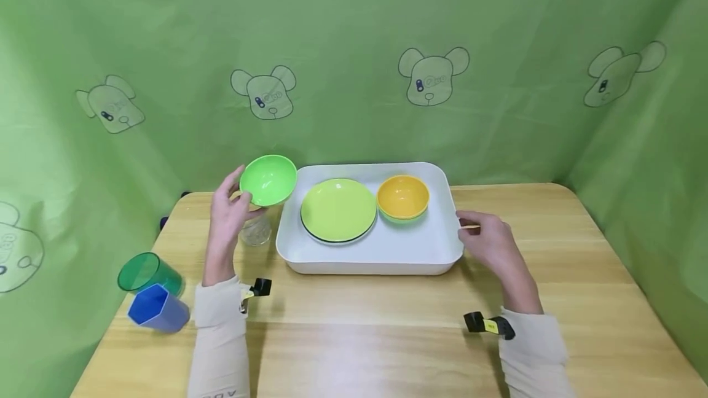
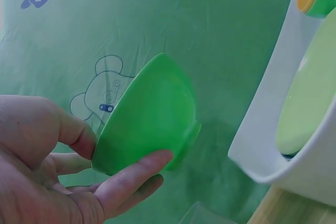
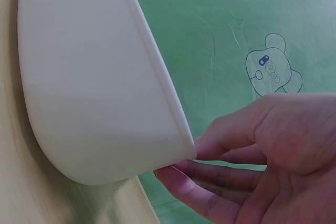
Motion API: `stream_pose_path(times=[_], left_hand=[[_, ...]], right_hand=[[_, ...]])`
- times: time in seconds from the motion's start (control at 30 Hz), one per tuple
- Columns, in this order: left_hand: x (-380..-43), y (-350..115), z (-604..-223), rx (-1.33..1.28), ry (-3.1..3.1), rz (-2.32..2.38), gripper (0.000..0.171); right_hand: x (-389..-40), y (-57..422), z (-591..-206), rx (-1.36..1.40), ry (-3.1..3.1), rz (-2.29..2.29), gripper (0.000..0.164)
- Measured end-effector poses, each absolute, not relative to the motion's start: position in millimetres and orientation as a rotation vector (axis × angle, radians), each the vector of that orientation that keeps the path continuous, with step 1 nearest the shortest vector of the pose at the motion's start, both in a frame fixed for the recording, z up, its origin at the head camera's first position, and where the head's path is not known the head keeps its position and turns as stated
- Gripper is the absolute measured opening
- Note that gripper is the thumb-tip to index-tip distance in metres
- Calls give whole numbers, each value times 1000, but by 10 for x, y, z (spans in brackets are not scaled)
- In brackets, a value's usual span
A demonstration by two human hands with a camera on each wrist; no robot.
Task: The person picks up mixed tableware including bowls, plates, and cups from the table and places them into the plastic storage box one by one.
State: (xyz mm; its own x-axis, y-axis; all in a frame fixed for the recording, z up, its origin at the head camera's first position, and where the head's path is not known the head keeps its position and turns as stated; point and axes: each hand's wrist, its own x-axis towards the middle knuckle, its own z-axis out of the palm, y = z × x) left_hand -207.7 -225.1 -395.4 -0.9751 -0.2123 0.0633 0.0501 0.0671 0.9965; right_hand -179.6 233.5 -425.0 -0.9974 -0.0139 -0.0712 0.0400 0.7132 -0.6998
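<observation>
Left hand (image 1: 228, 210) holds the green bowl (image 1: 269, 180) in the air just outside the near-side run of cups and plates, off the left end of the white tray (image 1: 381, 268); the left wrist view shows a gap between bowl and tray. Thumb at the rim, other fingers (image 2: 136, 174) under and along the outer wall: a pinch across one side, foot of the bowl left exposed, which should suit setting down. Right hand (image 1: 489, 239) pinches the tray's rim at the right end, thumb to one side, fingers under the lip. Below the bowl, a clear cup (image 1: 256, 233) stands on the worktop (image 1: 376, 336), partly hidden by the left hand. On the tray: a yellow-green plate (image 1: 339, 209) over a dark-edged one, and beside it an orange bowl (image 1: 402, 197) nested in a lighter green lower bowl (image 1: 402, 220). Green cup (image 1: 150, 272) and blue cup (image 1: 160, 309) lie well to the left. Step in hand, as I read it: carrying the bowl beside a steadied tray. Mouth faces up, though I cannot tell from these angles whether it is quite level. Advice: raise the bowl well over the tray's wall before any move inward; swing it clear of the cup underneath; let the right hand steady the tray without lifting its end, lest the stacks slide. For any nesting, centre the foot first, lower gently, then slip the underside fingers out sideways.
</observation>
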Motion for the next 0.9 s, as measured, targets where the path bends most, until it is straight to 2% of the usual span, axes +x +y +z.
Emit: stream_pose_path(times=[0.9], left_hand=[[-2087, -1917, -3975, 70, -2150, -2189, 67]], right_hand=[[-1800, 2362, -4271, -47, 2857, -1198, 48]])
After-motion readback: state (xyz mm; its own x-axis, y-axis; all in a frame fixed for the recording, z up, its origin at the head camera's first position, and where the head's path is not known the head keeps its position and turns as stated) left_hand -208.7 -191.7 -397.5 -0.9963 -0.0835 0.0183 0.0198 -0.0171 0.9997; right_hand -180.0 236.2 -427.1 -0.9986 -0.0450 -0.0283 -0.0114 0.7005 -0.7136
